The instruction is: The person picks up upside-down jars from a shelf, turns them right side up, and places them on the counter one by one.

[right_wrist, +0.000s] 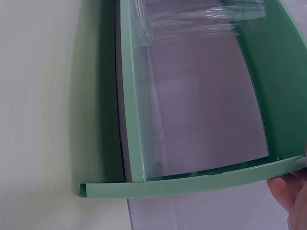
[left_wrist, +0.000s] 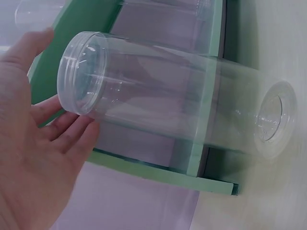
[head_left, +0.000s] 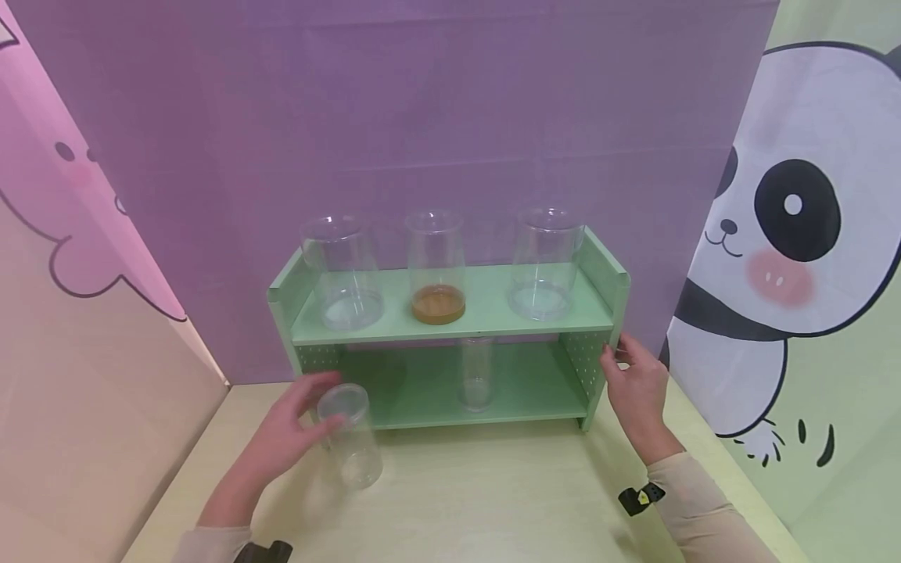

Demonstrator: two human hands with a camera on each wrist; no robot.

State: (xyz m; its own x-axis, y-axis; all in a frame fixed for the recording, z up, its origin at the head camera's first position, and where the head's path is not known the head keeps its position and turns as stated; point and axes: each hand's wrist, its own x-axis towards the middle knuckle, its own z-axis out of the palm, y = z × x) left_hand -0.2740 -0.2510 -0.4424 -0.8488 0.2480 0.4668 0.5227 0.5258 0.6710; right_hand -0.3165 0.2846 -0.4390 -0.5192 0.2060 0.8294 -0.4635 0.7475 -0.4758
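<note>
A clear cylindrical jar (head_left: 355,442) stands on the table in front of the left end of a green two-tier shelf (head_left: 486,422). My left hand (head_left: 292,422) is beside the jar's top, its fingers fairly straight. In the left wrist view, the fingertips meet the rim of the jar (left_wrist: 153,91), while the thumb is apart from it. At the other end, my right hand (head_left: 639,391) pinches the edge of the shelf's right side panel (head_left: 598,375) between thumb and fingers. The right wrist view shows only part of that hand (right_wrist: 290,191), at the panel edge.
On the upper tier stand a wide clear jar (head_left: 345,274), a jar with a brown bottom layer (head_left: 438,301) and another wide clear jar (head_left: 545,266). A narrow clear jar (head_left: 476,379) is on the lower tier. A purple backdrop (head_left: 457,102) hangs behind.
</note>
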